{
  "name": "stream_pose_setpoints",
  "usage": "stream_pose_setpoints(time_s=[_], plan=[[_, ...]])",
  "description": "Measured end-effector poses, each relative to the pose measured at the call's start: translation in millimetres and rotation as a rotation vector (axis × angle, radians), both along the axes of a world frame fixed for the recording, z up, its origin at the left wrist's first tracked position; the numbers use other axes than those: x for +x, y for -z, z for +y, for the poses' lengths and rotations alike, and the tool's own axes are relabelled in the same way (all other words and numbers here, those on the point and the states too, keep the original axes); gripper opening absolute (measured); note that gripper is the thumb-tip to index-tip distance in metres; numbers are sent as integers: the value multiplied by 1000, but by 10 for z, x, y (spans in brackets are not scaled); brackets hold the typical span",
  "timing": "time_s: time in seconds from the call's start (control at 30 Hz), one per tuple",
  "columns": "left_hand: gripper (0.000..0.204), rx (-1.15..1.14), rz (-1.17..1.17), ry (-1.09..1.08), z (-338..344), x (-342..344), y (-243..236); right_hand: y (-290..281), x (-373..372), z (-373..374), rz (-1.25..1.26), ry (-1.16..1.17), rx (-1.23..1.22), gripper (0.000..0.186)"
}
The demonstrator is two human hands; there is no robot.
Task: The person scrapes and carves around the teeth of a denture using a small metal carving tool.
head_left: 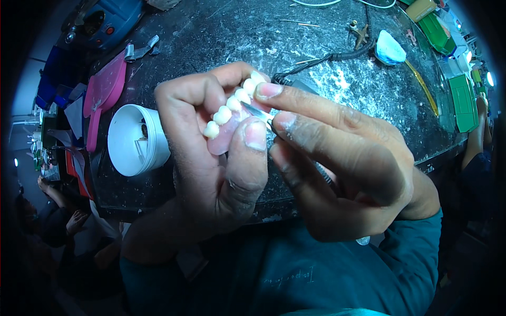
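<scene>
Pink and white, the denture (225, 131) is held up over the near part of the bench (221, 31), gripped betw. thumb and curled fingers of the L hand (197, 158). A slim metal tool (255, 111) is pinched in the R hand (348, 158), its tip set where the teeth (223, 114) meet the pink base; actual contact can't be told. As to progress: a row of teeth is seen seated in the base, so that part is judged done; detail work along the tooth line is judged to be underway, and how much is left can't be told, since part of the piece is hidden by fingers. The benchtop is dark, scuffed and strewn w/ white dust (337, 76). A white tub (118, 145) w/ small bits inside is placed just L of the L hand; beyond it, a pink dustpan (108, 87) and a blue machine (113, 23) w/ a red button are seen. Towards the R, a pale blue lump (390, 48), a yellow strip (421, 87) and green trays (463, 102) are spread. Other people's hands (76, 222) are glimpsed at lower L, dimly lit.
</scene>
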State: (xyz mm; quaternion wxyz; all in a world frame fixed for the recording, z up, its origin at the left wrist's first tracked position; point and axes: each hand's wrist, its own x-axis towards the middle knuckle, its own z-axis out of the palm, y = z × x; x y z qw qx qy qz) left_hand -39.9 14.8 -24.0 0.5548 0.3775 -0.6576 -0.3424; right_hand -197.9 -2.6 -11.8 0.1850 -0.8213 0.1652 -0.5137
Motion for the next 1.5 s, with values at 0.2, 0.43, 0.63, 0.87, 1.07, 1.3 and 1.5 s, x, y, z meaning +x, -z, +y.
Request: stream_pose_setpoints(time_s=[0.2, 0.43, 0.63, 0.87, 1.07, 1.3, 1.5], plan=[[63, 197, 139, 97, -55, 65, -49, -158, -109, 53, 52, -139, 255, 26], [86, 191, 265, 38, -51, -17, 58, -179, -148, 73, 43, -304, 550, 25], [98, 252, 161, 25, -39, 74, 48, 88, -129, 55, -107, -340, 274, 25], [100, 208, 163, -25, -76, 60, 73, -42, -71, 97, -215, -373, 625, 24], [91, 165, 143, -30, -71, 62, 63, -10, -163, -15, 11, -388, 274, 28], [86, 139, 151, -20, -81, 49, 71, -49, -37, 108, -30, -122, 138, 29], [73, 114, 88, 112, -113, 133, 76, 142, 148, 178, -294, 44, 63, 28]])
